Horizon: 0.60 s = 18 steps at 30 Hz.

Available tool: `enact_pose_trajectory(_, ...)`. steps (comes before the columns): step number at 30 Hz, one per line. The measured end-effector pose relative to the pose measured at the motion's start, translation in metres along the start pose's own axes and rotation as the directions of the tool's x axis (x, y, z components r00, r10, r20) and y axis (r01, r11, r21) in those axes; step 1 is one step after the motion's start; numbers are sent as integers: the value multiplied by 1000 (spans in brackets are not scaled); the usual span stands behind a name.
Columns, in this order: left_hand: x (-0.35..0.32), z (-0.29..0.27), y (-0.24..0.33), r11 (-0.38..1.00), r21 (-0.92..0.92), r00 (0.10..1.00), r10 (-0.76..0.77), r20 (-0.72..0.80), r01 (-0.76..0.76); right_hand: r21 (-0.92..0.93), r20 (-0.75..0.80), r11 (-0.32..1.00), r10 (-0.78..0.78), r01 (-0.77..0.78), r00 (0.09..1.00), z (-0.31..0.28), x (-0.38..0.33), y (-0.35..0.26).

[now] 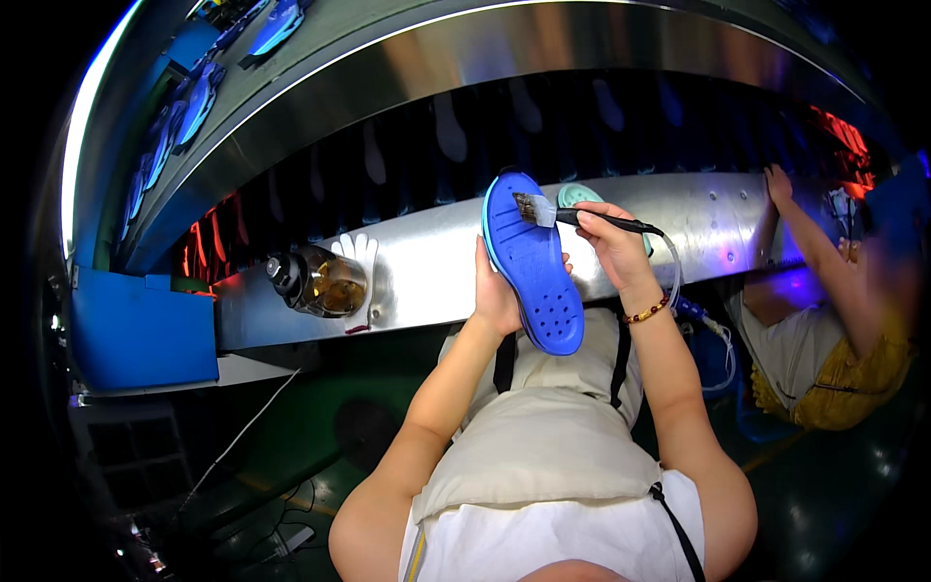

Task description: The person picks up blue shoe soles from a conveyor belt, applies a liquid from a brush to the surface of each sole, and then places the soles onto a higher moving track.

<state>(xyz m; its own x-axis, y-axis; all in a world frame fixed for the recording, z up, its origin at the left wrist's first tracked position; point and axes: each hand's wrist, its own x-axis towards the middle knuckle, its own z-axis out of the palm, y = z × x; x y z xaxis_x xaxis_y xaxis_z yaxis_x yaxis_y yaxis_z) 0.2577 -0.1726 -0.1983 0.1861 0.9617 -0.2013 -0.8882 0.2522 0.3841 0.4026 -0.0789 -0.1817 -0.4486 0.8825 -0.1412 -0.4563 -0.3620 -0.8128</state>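
Note:
My left hand (497,299) is wrapped round the edges of a blue shoe sole (536,267), which is tilted up in front of me with its grooves and small holes facing me. A lighter blue rim shows along its left side. Between the fingers of my right hand (619,254) is a brush (621,224) with a black handle and a thin clear tube trailing from its end. The brush's bristles lie against the upper part of the sole. Partly hidden behind the brush and hand, a mint-green sole (574,195) rests on the metal ledge.
A steel ledge (427,276) runs across in front of me, below a dark machine opening with hanging sole shapes. On it stand a dark-capped bottle (330,281) and a white glove (361,254). Blue soles (198,105) line the upper left belt. At right, another person's arm (819,238) reaches in.

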Motion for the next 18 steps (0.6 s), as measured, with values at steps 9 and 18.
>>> enact_pose_trajectory(9, 5, 3, -8, 979, 85, 942, 199, -271, -183, -695, 407, 446, -403, 564, 820, 52, -11, -5)
enact_pose_trajectory(18, -26, -13, 24, 986, 69, 987, 154, -46, -150, -693, 455, 690, 192, 210, 869, 34, -69, -26)
